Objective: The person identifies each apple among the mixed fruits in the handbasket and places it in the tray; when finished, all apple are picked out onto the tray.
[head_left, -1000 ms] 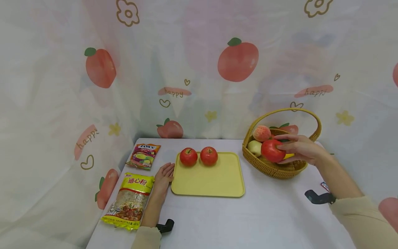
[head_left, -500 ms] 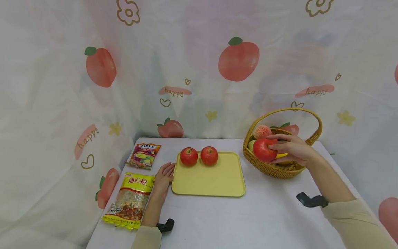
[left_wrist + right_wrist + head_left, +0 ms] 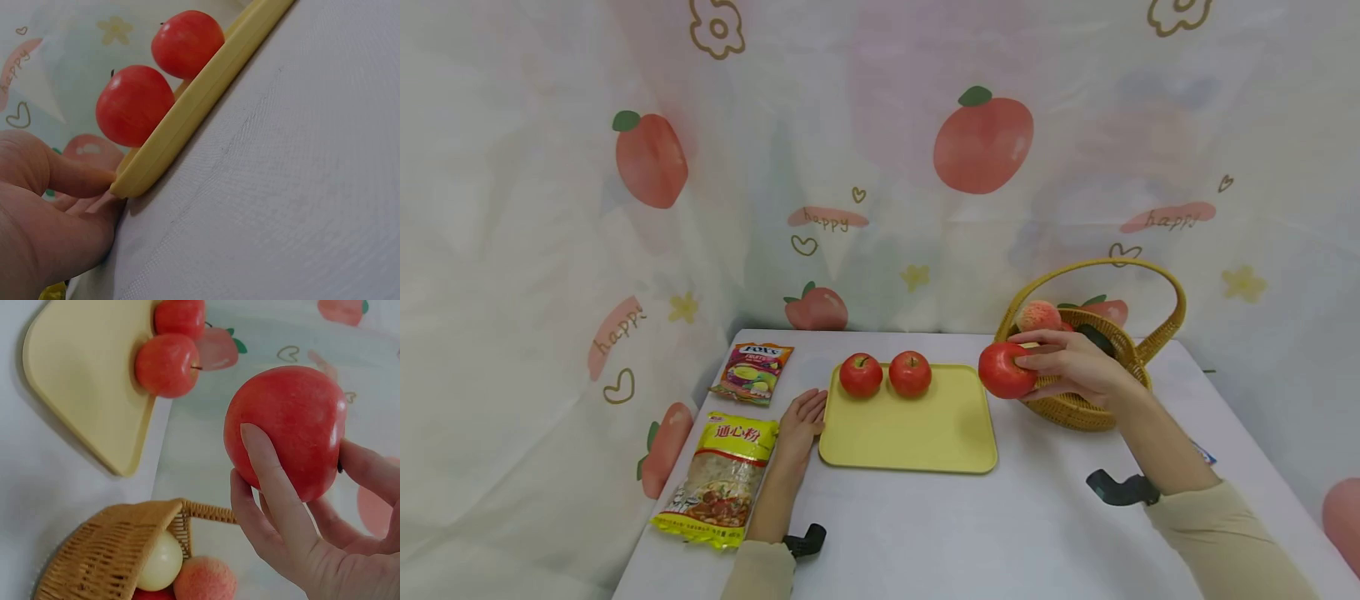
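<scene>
right hand [image 3: 1070,367] grips apple [image 3: 1004,371], left hand [image 3: 799,427] touches tray [image 3: 910,435]

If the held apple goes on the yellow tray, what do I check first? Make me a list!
1. Red apple gripped by the right hand: ok.
2. Red apple apart from the wicker basket: ok.
3. Right hand clear of the wicker basket: cannot tell; they overlap in the head view.
4. Room on the yellow tray: ok, its near half is bare.
5. Red apple fully over the yellow tray: not ok.
6. Left hand touching the tray's edge: ok.
</scene>
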### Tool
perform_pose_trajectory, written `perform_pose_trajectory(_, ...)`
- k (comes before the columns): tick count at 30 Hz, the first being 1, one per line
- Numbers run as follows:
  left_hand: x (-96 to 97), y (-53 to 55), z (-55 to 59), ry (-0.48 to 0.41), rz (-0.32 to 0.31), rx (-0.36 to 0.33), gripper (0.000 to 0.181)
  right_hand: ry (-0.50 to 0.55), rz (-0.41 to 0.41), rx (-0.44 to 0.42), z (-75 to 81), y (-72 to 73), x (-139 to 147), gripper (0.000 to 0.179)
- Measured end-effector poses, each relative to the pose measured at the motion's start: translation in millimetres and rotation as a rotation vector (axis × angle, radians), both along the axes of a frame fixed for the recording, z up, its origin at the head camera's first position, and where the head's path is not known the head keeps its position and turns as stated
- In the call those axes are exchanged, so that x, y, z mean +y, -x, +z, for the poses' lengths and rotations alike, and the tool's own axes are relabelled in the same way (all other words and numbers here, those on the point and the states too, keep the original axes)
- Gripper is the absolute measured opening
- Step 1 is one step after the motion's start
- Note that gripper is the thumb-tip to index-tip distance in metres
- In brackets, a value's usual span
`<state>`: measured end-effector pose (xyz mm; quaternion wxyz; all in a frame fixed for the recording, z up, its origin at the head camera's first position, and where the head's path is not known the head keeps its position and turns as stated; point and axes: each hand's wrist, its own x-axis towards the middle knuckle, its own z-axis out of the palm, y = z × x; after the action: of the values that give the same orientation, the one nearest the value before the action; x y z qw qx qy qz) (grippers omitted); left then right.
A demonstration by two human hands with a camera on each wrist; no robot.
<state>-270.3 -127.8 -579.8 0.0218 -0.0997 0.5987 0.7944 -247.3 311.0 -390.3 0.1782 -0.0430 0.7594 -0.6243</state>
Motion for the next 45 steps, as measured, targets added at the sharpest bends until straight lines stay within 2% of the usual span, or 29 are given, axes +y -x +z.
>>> perform_pose_trajectory(7, -0.5, -1.1, 2.8, 0.009, -0.007, 0.005, 0.069, 0.037, 0.005, -0.008, -3.4, 4.6, -22.4, 0.061)
perform_pose_trajectory(19, -0.3, 1.5, -1.2, -0.003, -0.004, 0.012, 0.069, 0.055, 0.043, -0.016, -6.8, 8.1, -55.6, 0.056)
perform_pose_trajectory(24, 0.3, 1.0, 0.6, 0.005, -0.002, 0.002, 0.069, 0.058, 0.038, -0.04, -11.7, 9.8, -69.5, 0.055)
perform_pose_trajectory(28, 0.9, 0.0, 2.5, 0.007, 0.0, -0.007, 0.069, 0.058, 0.066, -0.028, -15.5, 10.3, -82.6, 0.054)
perform_pose_trajectory(34, -0.8, -0.6, 4.0, 0.008, -0.001, 0.016, 0.069, 0.062, 0.093, -0.031, -21.5, 14.1, -104.0, 0.053)
perform_pose_trajectory(45, -0.5, 0.9, 0.2, 0.013, -0.001, 0.006, 0.069, 0.084, 0.102, -0.083, -41.6, 18.9, -140.0, 0.051)
